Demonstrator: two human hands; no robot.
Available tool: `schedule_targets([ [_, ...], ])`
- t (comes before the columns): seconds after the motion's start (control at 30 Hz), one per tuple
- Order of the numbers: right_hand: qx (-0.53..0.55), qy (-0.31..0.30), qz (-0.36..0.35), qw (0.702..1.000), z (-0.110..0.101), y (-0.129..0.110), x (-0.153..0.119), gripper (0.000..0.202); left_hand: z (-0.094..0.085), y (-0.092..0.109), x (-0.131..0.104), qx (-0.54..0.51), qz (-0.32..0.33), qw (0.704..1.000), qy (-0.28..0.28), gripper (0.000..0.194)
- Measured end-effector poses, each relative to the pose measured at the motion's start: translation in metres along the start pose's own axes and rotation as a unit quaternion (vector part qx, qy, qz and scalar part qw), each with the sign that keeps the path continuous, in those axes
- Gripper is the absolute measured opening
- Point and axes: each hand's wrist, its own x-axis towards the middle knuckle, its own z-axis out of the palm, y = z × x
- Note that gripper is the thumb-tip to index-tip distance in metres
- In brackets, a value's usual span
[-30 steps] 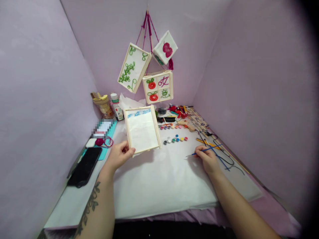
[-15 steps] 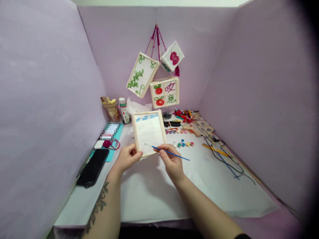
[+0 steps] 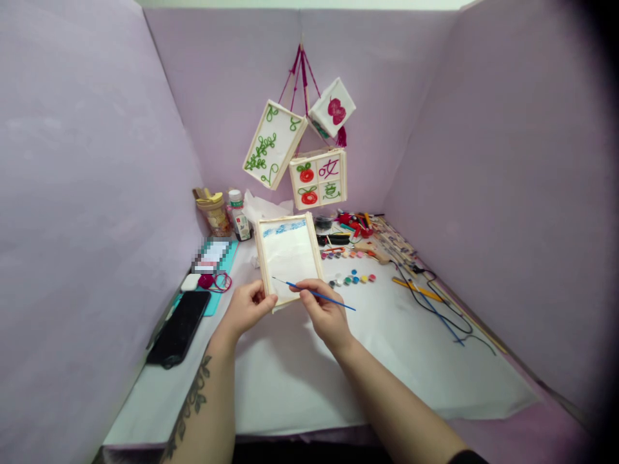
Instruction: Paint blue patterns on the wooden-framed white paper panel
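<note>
My left hand [image 3: 247, 308] grips the lower left corner of a wooden-framed white panel [image 3: 289, 258], thumb on its front edge. The panel is tilted up toward me, with a band of blue paint [image 3: 284, 227] along its top. In a pinch, my right hand [image 3: 325, 310] holds a thin blue paintbrush [image 3: 329, 299]. The brush's tip lies over the panel's lower left part; whether it touches the surface I cannot tell. Right of the panel stand small paint pots [image 3: 356, 280] in several colours.
Decorated frames [image 3: 275, 145] hang on purple cords at the back wall. To the left lie a black phone [image 3: 180, 327] and purple yarn [image 3: 207, 281], with a bottle [image 3: 238, 216] behind. A yellow tool [image 3: 416, 290] and black cords [image 3: 449, 321] lie at the right.
My right hand has moved slightly left, carrying the paintbrush tip further left over the panel. My left hand and the panel have stayed nearly in place.
</note>
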Motion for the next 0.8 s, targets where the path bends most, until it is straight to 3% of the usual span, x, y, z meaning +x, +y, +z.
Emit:
schedule_targets([
  [0.8,-0.035,0.041,0.053,0.997,-0.018,0.004,-0.002,0.013,0.001,-0.003,0.0,0.001,-0.001,1.0,-0.005,0.032],
])
